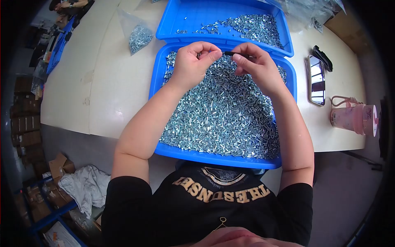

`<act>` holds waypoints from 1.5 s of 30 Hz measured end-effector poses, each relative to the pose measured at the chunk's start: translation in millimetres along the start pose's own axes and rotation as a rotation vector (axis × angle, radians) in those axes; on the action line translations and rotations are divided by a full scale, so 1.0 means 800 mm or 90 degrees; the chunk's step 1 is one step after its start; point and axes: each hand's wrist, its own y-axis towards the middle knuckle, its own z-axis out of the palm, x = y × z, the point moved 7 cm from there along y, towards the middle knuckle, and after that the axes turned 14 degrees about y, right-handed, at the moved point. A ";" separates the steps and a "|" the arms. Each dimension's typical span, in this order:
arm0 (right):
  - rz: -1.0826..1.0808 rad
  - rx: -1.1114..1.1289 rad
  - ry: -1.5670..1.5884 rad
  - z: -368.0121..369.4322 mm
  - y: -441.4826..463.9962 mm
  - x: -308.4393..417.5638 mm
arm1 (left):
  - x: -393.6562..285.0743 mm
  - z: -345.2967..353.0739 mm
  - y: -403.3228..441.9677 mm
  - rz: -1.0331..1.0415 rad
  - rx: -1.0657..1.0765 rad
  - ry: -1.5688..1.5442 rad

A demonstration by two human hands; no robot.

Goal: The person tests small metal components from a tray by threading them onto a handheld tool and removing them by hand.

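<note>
Below my hands, a blue tray [222, 161] is filled with small silvery metal pieces [222, 111]. My left hand [193, 64] is over the tray's far part, with thumb and index fingertips pinched together; whatever they hold is too small to name. Facing it, my right hand [257, 66] grips a thin black tool [233, 53], whose tip points left and meets the left fingertips. A second blue tray [197, 38] lies just beyond, with a looser spread of the same pieces [259, 29], mostly at its right.
A clear bag of metal pieces [140, 39] lies left of the far tray. On the right are a phone [317, 80], a black case [323, 58] and a pink cup [354, 118]. Clear plastic bags [304, 12] lie at the back right. Another person's arm [76, 4] shows top left.
</note>
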 end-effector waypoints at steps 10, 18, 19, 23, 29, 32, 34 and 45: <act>-0.046 0.026 -0.075 0.001 0.001 0.002 | -0.001 0.004 -0.002 -0.002 0.022 0.025; -0.099 0.042 -0.236 0.007 -0.001 0.007 | -0.003 0.005 -0.003 0.002 0.027 0.040; -0.122 0.046 -0.266 0.005 0.000 0.006 | -0.001 0.007 -0.003 0.004 0.037 0.046; 0.024 0.064 -0.306 0.006 -0.001 -0.001 | 0.001 0.010 -0.003 0.007 0.048 0.038; -0.144 0.059 -0.373 0.017 -0.010 0.021 | 0.001 0.011 -0.005 0.002 0.076 0.066; -0.018 0.069 -0.343 0.015 -0.008 0.009 | 0.001 0.012 -0.005 -0.003 0.079 0.074; -0.069 0.076 -0.342 0.017 -0.008 0.010 | 0.001 0.012 -0.006 -0.006 0.077 0.072; -0.130 0.068 -0.375 0.017 -0.009 0.019 | -0.006 0.015 -0.006 0.028 0.056 0.096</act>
